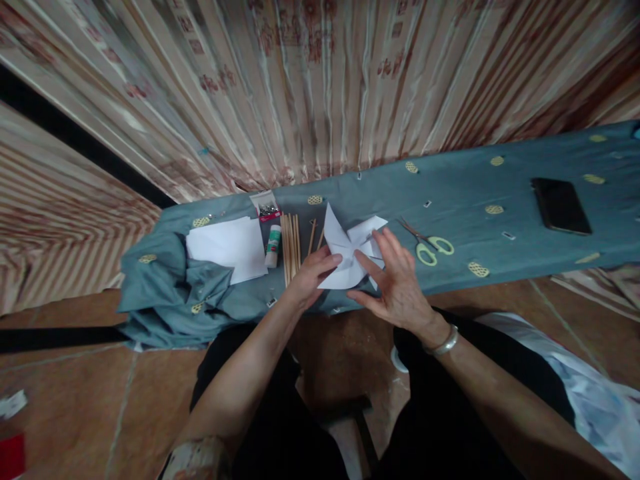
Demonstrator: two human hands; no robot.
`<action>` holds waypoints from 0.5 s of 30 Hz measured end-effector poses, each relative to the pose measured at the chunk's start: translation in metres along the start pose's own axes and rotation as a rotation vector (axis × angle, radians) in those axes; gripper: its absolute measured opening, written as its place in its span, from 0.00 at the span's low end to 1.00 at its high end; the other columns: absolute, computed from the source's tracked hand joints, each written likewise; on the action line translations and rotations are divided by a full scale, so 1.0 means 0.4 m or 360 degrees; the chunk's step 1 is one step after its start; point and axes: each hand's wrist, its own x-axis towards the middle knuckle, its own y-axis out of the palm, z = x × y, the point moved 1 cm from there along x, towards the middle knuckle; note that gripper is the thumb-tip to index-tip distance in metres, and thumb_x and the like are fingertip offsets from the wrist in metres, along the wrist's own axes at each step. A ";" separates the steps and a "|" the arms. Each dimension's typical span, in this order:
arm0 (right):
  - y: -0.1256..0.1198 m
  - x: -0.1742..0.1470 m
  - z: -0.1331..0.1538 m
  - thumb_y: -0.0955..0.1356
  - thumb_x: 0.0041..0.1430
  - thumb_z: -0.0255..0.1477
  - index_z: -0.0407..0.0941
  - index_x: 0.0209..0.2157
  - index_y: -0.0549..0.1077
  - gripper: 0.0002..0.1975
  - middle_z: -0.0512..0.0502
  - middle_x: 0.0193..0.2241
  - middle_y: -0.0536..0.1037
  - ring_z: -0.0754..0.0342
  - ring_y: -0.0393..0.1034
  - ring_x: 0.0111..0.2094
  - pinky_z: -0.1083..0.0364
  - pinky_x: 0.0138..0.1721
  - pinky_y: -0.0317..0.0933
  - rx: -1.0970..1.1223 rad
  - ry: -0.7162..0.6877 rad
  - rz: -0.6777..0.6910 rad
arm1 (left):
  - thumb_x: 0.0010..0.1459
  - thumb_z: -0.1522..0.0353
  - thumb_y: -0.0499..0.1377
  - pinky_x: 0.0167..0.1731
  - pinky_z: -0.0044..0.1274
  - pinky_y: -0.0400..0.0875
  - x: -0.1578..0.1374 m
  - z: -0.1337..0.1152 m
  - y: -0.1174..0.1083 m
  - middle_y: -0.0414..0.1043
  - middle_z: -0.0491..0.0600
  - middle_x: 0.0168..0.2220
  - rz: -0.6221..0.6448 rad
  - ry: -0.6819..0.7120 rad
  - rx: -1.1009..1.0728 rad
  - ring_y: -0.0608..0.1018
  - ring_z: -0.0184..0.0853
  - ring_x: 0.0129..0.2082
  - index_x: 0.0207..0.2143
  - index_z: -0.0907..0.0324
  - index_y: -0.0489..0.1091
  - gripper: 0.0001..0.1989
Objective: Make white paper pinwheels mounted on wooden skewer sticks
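Observation:
A white paper pinwheel (345,268) with folded blades is held just above the near edge of the cloth. My left hand (315,270) grips its left side, thumb on top and the other fingers partly hidden by the paper. Over the right side, my right hand (397,287) has its fingers spread, with the index fingertip touching near the centre of the pinwheel. Two or so wooden sticks (313,235) lie partly behind the paper. Green-handled scissors (427,243) rest on the cloth just right of my right hand.
Left of my hands are a bundle of wooden sticks (290,243), a glue stick (273,245), a small open box (268,209) of metal bits and a white paper stack (225,247). A dark phone (561,205) lies far right on the blue cloth (465,200). A patterned curtain (320,87) hangs behind.

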 end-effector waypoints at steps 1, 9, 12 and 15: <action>0.000 0.000 0.001 0.67 0.60 0.47 0.51 0.66 0.53 0.37 0.37 0.71 0.41 0.34 0.37 0.70 0.34 0.61 0.49 0.0001 -0.0002 0.0005 | 0.36 0.63 0.73 0.46 0.31 0.72 0.001 -0.001 -0.002 0.81 0.53 0.37 -0.0014 0.0003 0.0030 0.81 0.45 0.41 0.40 0.64 0.77 0.26; 0.000 0.000 0.006 0.67 0.61 0.46 0.52 0.67 0.51 0.38 0.39 0.72 0.38 0.33 0.37 0.70 0.33 0.61 0.49 0.0028 -0.0028 0.0003 | 0.30 0.69 0.76 0.40 0.29 0.73 0.010 -0.013 -0.013 0.81 0.49 0.33 -0.0194 -0.0031 0.0183 0.80 0.36 0.32 0.36 0.63 0.76 0.26; -0.003 0.000 0.008 0.66 0.61 0.46 0.52 0.67 0.53 0.36 0.39 0.72 0.37 0.33 0.36 0.70 0.33 0.61 0.49 0.0037 -0.0033 0.0013 | 0.29 0.68 0.76 0.36 0.27 0.73 0.011 -0.017 -0.013 0.80 0.48 0.31 -0.0218 -0.0037 0.0220 0.80 0.35 0.29 0.34 0.62 0.76 0.25; -0.005 -0.001 0.010 0.66 0.61 0.46 0.53 0.66 0.54 0.35 0.40 0.72 0.38 0.33 0.37 0.70 0.32 0.61 0.48 0.0067 -0.0018 0.0039 | 0.30 0.66 0.75 0.33 0.26 0.73 0.011 -0.017 -0.008 0.80 0.48 0.30 -0.0265 -0.0006 0.0297 0.79 0.35 0.28 0.33 0.62 0.77 0.23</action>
